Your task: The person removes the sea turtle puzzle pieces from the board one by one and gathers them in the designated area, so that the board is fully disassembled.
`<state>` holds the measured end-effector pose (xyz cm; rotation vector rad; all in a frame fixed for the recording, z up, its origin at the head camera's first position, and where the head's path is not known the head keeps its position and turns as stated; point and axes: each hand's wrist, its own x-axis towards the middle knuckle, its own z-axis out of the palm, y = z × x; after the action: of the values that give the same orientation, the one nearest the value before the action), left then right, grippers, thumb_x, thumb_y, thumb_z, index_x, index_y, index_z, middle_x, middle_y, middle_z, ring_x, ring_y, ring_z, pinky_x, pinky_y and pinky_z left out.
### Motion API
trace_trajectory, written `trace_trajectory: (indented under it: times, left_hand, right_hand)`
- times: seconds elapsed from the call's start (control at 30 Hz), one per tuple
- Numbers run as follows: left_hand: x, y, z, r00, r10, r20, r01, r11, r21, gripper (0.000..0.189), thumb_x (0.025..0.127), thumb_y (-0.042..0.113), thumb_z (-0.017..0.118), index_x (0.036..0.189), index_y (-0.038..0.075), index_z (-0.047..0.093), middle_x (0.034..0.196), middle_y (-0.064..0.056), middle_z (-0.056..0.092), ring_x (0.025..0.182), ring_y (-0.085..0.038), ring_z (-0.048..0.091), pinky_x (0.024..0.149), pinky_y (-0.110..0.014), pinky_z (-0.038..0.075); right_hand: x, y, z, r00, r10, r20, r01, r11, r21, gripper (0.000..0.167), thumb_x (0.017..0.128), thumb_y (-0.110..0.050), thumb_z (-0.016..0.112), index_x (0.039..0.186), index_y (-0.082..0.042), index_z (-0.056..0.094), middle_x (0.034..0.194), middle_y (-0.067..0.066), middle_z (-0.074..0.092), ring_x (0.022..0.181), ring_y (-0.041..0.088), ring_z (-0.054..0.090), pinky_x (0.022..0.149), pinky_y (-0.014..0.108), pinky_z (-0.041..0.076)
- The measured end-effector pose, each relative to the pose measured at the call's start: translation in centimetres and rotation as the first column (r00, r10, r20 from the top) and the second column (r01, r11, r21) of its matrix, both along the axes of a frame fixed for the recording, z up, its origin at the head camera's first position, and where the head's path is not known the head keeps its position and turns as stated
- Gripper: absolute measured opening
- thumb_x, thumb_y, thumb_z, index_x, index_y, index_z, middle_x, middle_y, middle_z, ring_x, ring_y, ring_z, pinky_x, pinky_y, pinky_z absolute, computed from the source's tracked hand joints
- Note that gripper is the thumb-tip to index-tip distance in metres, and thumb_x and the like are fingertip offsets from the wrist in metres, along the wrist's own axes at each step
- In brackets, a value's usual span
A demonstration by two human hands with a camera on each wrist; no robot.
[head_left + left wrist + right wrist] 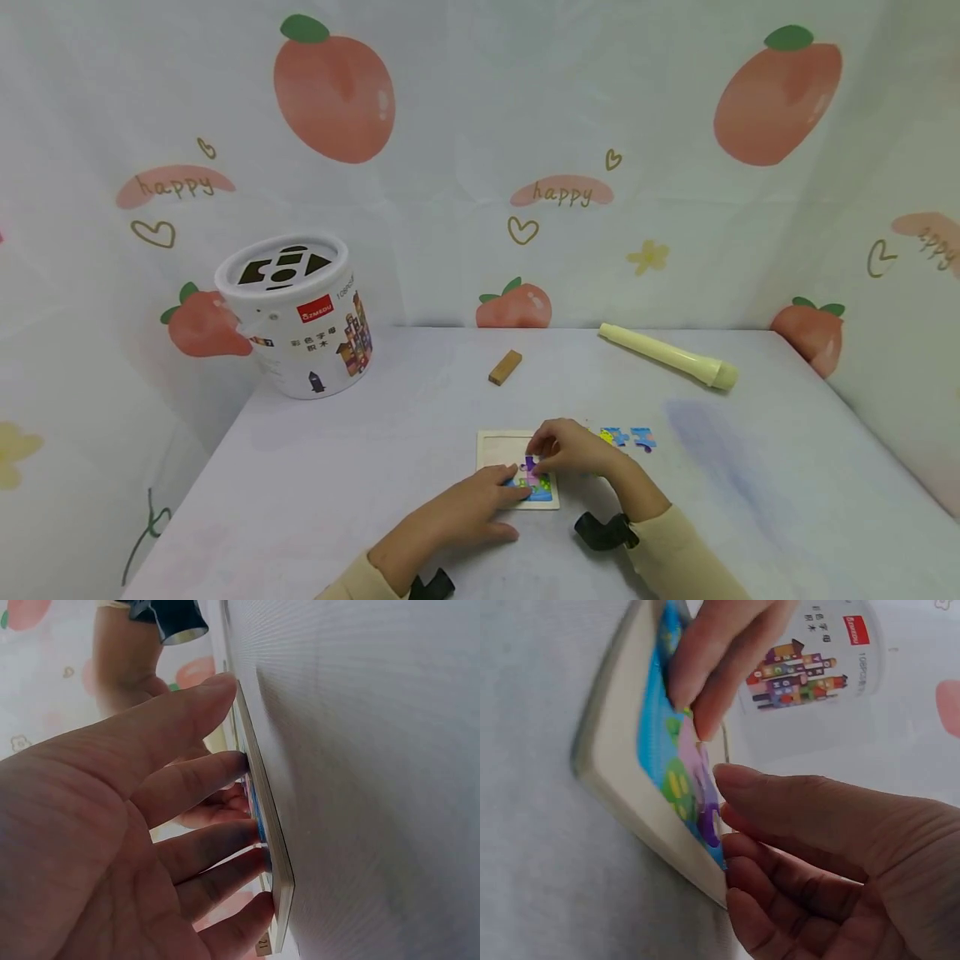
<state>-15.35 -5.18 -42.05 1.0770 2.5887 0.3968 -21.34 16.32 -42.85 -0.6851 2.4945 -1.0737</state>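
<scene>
A jigsaw puzzle in a pale wooden tray (pixel 491 442) lies on the table, with colourful pieces fitted along its near side. My left hand (pixel 468 504) spreads fairly straight fingers over it, and the fingertips rest on the pieces and tray, as the left wrist view also shows. At the tray's right part, my right hand (pixel 573 447) pinches a purple puzzle piece (pixel 708 825) between thumb and curled fingers; its fingertips partly hide the piece. Just right of that hand lie loose blue puzzle pieces (pixel 642 437), others partly covered by the hand.
A white lidded bucket (pixel 300 333) with shape holes stands at the back left. A small wooden block (pixel 505 367) lies beyond the tray. Near the back edge at right is a pale yellow tube-shaped object (pixel 667 357). A fruit-printed cloth (pixel 450 167) hangs behind the table.
</scene>
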Motion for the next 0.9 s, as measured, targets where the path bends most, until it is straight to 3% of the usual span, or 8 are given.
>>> trace_trajectory:
  times: [0.5, 0.9]
  left_hand:
    - [0.06, -0.01, -0.25, 0.999, 0.023, 0.029, -0.023, 1.0, -0.007, 0.05, 0.086, 0.037, 0.063, 0.134, 0.026, 0.051, 0.146, -0.008, 0.041, 0.135, -0.024, 0.039, 0.107, -0.038, 0.039]
    - [0.03, 0.01, -0.49, 1.0, 0.016, -0.001, -0.016, 1.0, -0.002, 0.051, 0.086, 0.038, 0.064, 0.134, 0.026, 0.051, 0.146, -0.008, 0.041, 0.134, -0.023, 0.039, 0.106, -0.037, 0.04]
  right_hand:
    - [0.33, -0.37, -0.13, 1.0, -0.004, -0.002, 0.004, 1.0, 0.016, 0.01, 0.081, -0.004, 0.068, 0.091, -0.003, 0.066, 0.082, 0.002, 0.061, 0.073, 0.01, 0.051, 0.063, 0.017, 0.046]
    - [0.23, -0.4, -0.3, 1.0, -0.02, 0.024, 0.02, 1.0, 0.002, 0.012, 0.082, -0.001, 0.067, 0.092, -0.004, 0.063, 0.085, 0.002, 0.059, 0.076, 0.012, 0.051, 0.067, 0.019, 0.046]
